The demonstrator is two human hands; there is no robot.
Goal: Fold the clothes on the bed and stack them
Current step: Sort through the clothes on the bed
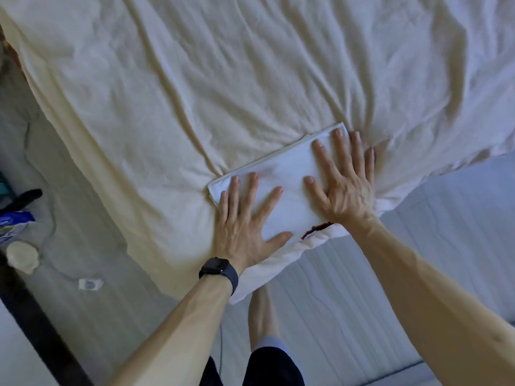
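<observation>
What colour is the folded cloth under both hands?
The cloth is white, with a dark red mark at its near edge; head view.

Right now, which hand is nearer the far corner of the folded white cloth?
Right. The right hand lies flat on the folded white cloth with fingertips just short of that corner; the left hand presses the opposite, near-left end.

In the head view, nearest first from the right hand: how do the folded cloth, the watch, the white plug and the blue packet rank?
1. The folded cloth, under the right hand.
2. The watch, on the left wrist.
3. The white plug, on the floor, left.
4. The blue packet, at the far left edge.
</observation>
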